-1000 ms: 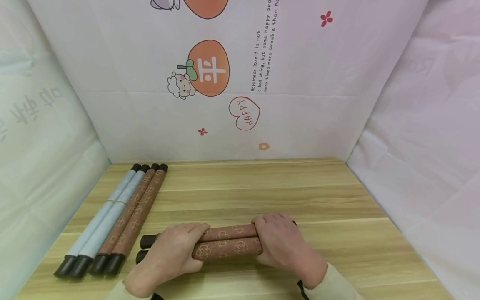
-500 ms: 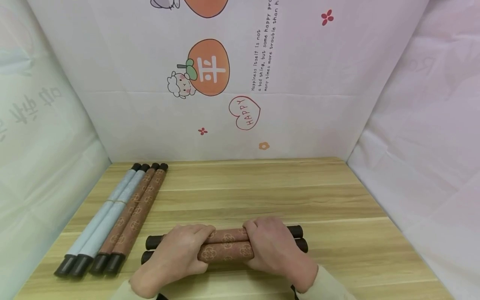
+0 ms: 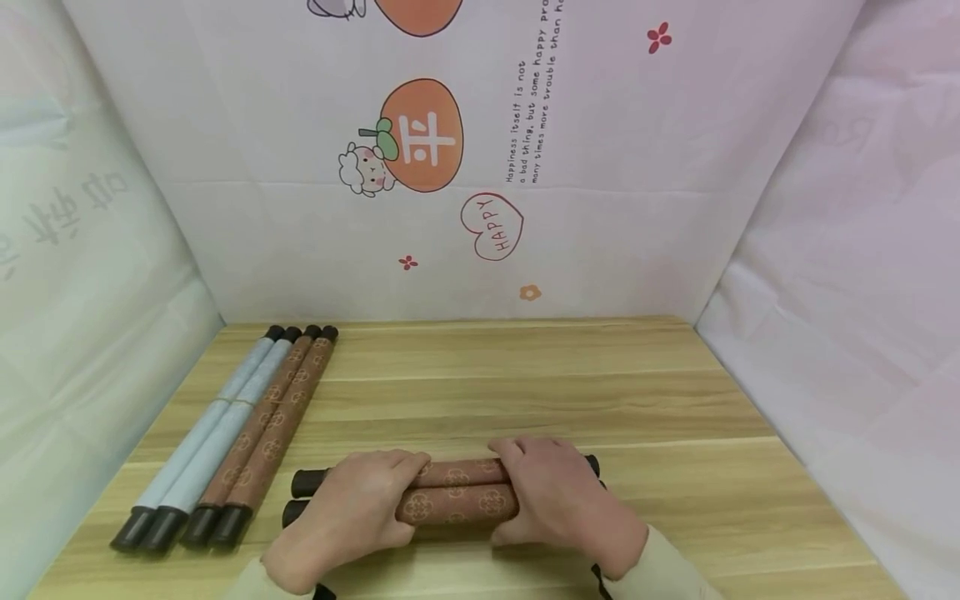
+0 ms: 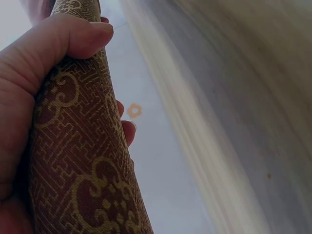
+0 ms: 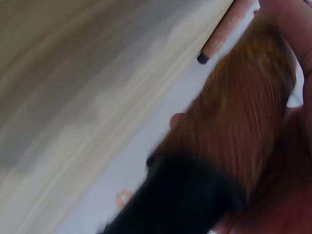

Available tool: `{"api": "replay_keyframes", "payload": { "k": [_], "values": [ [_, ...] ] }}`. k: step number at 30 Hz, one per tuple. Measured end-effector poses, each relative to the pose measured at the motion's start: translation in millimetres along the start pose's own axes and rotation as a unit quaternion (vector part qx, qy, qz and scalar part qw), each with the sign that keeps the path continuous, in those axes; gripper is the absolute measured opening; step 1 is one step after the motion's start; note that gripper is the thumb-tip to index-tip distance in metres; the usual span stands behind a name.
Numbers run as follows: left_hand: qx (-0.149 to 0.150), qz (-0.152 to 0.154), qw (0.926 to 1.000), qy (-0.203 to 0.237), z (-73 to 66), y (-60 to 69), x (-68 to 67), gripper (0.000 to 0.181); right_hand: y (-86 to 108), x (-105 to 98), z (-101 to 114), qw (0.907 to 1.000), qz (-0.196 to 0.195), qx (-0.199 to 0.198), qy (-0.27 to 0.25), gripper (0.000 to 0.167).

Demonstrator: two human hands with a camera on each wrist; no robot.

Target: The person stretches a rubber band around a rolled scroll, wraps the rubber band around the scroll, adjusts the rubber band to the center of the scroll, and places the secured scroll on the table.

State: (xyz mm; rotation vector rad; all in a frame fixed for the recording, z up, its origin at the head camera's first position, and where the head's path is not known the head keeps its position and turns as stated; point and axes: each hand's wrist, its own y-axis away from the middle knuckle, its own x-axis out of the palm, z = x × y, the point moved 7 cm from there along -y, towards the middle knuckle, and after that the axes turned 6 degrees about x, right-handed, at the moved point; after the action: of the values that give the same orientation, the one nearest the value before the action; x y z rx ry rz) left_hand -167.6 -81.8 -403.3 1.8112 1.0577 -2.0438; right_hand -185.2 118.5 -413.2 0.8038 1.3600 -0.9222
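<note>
Two brown scrolls [image 3: 457,492] with gold flower patterns and black end caps lie side by side, running left to right near the front of the table. My left hand [image 3: 352,504] grips their left part from above; in the left wrist view its thumb [image 4: 87,39] lies over the brown patterned roll and fingertips show on the far side. Over their right part curls my right hand [image 3: 558,500], its thumb a little lower than the near scroll's edge. A blurred brown roll [image 5: 239,107] with a black cap fills the right wrist view, between thumb and fingers.
At the left of the wooden table [image 3: 540,383] lie two pale blue scrolls [image 3: 198,437] and two brown scrolls [image 3: 281,417], slanted side by side. A thin string crosses the blue ones. White printed cloth [image 3: 600,208] rises behind the table and on both sides.
My hands first came closer together along the scrolls, uncovering the right caps. Since then my right hand has slid slightly right, and its thumb has moved off the near scroll. The left has barely moved.
</note>
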Motion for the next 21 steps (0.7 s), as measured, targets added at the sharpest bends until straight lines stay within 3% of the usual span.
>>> {"api": "replay_keyframes", "payload": {
  "k": [3, 10, 21],
  "values": [
    [-0.009, 0.007, 0.9999, -0.004, 4.7, 2.3, -1.1, 0.062, 0.9, 0.4, -10.9, 0.9997, 0.010, 0.014, 0.014, 0.105],
    [-0.008, -0.009, 0.9998, -0.014, 11.0, 5.9, -2.2, 0.061, 1.9, -1.3, -21.1, 0.9976, -0.052, 0.002, 0.045, 0.053],
    [-0.020, 0.002, 0.9998, 0.003, 10.3, 6.5, -0.5, 0.055, -2.0, 4.5, -10.1, 0.9982, -0.047, -0.013, 0.036, 0.053]
  ]
}}
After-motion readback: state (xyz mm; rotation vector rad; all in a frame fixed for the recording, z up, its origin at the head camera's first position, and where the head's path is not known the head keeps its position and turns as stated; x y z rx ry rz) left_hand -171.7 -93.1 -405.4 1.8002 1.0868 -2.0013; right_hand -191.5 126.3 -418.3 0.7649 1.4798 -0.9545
